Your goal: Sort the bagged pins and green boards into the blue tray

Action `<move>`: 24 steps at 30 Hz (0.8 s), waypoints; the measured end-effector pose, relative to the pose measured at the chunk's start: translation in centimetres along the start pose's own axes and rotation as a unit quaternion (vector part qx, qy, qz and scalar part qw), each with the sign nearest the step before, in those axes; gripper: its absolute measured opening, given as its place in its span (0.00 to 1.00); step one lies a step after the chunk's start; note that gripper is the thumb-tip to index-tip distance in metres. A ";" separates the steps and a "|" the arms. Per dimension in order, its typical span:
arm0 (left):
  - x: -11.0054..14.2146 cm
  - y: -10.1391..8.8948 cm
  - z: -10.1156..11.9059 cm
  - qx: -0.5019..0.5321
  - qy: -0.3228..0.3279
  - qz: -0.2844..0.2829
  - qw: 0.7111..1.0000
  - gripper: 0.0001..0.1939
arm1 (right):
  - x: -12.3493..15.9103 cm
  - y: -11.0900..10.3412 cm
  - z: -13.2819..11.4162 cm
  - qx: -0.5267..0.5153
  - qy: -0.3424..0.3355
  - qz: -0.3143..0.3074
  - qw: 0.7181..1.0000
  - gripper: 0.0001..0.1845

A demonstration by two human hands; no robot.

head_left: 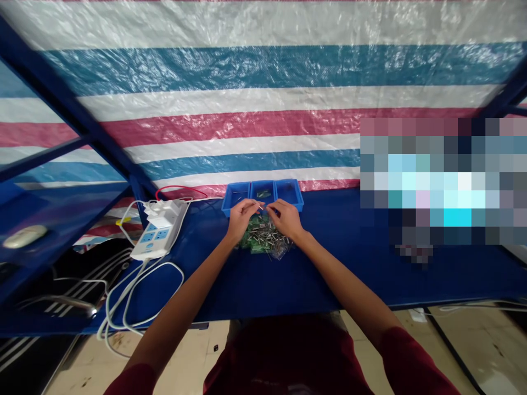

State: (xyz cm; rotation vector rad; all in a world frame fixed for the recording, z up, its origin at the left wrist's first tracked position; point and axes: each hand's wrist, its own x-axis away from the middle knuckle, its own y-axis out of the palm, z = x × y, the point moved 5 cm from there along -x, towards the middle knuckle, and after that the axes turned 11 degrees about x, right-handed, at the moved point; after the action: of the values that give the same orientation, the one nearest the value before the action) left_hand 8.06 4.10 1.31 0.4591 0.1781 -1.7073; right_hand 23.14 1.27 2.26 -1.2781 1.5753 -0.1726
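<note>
Above a heap of small metal pins (pixel 265 233), my left hand (pixel 242 214) pinches one end of a small, thin, pale rod-like piece (pixel 261 207). Close beside it, the fingertips of my right hand (pixel 285 215) are pressed together near the piece's other end; what they hold is too small to make out. Green bits and clear plastic (pixel 280 251) lie among and under the metal pins. Just behind my hands stands a blue tray (pixel 300 193) with three compartments. A few small pieces lie in its left and middle compartments.
On the left of the blue table (pixel 263 291) rests a white power strip (pixel 158 236) with plugs in it. Its white cable (pixel 123 296) loops over the table's front edge. A striped plastic sheet (pixel 247 126) hangs behind. Pixelated blur covers the right side. A computer mouse (pixel 25 236) lies far left.
</note>
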 end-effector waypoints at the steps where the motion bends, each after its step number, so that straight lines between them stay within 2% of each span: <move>1: -0.1 0.0 0.2 -0.010 0.007 -0.008 1.000 0.11 | -0.3 -0.2 0.2 0.005 0.013 0.010 1.000 0.12; 4: 0.0 0.0 0.6 -0.098 0.051 -0.028 0.994 0.11 | -0.6 -0.5 0.7 0.008 0.050 0.047 0.998 0.13; 7: 0.8 0.0 0.7 -0.230 0.130 -0.049 0.963 0.12 | 0.1 -0.5 1.0 -0.002 0.051 0.066 0.996 0.14; 10: 1.6 0.0 0.4 -0.295 0.177 -0.088 0.935 0.13 | 1.1 -0.2 1.0 -0.002 0.034 0.052 0.998 0.15; 17: 2.1 0.0 0.5 -0.299 0.213 -0.094 0.925 0.11 | 2.0 0.5 0.1 0.017 -0.018 -0.029 0.999 0.14; 24: 2.4 -0.1 1.4 -0.272 0.213 -0.046 0.937 0.11 | 2.2 0.9 0.2 0.031 -0.021 -0.037 0.999 0.12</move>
State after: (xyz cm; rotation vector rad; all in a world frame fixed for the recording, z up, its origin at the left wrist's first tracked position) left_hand 7.40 1.35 1.64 0.3994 0.9749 -1.5421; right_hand 23.06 0.05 0.26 -1.2850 1.4770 -0.2390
